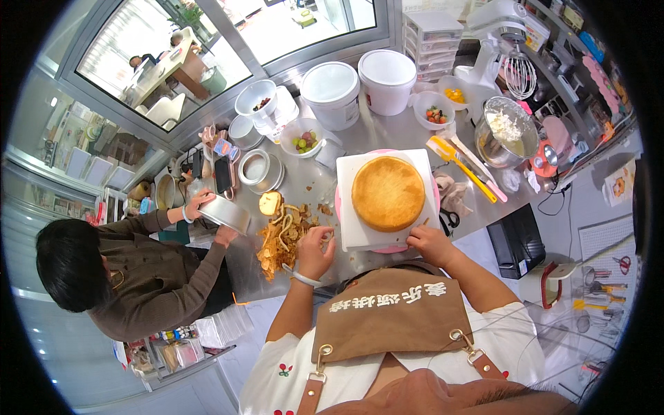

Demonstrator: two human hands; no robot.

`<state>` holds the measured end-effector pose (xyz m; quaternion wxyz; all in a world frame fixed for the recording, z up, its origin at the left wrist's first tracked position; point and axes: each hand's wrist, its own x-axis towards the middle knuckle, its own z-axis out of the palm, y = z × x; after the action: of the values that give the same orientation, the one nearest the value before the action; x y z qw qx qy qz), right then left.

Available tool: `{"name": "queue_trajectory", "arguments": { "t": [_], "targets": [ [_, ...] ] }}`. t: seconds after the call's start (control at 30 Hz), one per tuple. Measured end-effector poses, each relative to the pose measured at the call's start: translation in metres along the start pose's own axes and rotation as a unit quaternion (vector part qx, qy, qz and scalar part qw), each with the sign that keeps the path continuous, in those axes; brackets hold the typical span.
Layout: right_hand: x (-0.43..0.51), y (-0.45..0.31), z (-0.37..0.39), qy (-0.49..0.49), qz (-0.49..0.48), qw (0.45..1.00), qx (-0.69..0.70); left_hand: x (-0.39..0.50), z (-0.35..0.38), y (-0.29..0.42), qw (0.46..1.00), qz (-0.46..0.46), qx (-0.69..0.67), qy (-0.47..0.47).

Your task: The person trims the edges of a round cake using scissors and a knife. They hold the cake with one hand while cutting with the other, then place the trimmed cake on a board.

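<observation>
A round golden sponge cake (388, 194) lies on a white square board (350, 228), which rests on a pink round turntable (390, 250). My right hand (428, 243) is at the board's lower right edge, close to a small brown strip; whether the fingers grip it is unclear. My left hand (315, 253) is over the steel table, left of the board and beside a heap of brown cake trimmings (280, 238); a small curled piece seems to be at its fingertips, but the hold is not clear. A pale cake piece (270, 203) sits at the top of the heap.
At the left, a co-worker (171, 270) holds a round metal cake tin (225, 212). Fruit bowls (302, 137) and white buckets (330, 93) stand behind. Rightward are a yellow spatula (461, 163), black scissors (450, 220), a cloth (452, 193), a metal mixing bowl (507, 132) and a stand mixer (482, 57).
</observation>
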<state>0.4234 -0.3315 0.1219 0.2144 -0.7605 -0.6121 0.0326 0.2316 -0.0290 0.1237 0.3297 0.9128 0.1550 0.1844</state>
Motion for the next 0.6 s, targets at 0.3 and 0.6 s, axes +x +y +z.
{"name": "queue_trajectory", "arguments": {
  "t": [0.3, 0.6],
  "targets": [
    [0.147, -0.136, -0.048, 0.071, -0.150, 0.926, 0.338, -0.015, -0.027, -0.043, 0.996, -0.064, 0.064, -0.013],
    [0.028, -0.018, -0.038, 0.246, 0.073, 0.949, 0.184, -0.030, -0.052, -0.042, 0.979, -0.177, 0.097, 0.023]
  ]
}}
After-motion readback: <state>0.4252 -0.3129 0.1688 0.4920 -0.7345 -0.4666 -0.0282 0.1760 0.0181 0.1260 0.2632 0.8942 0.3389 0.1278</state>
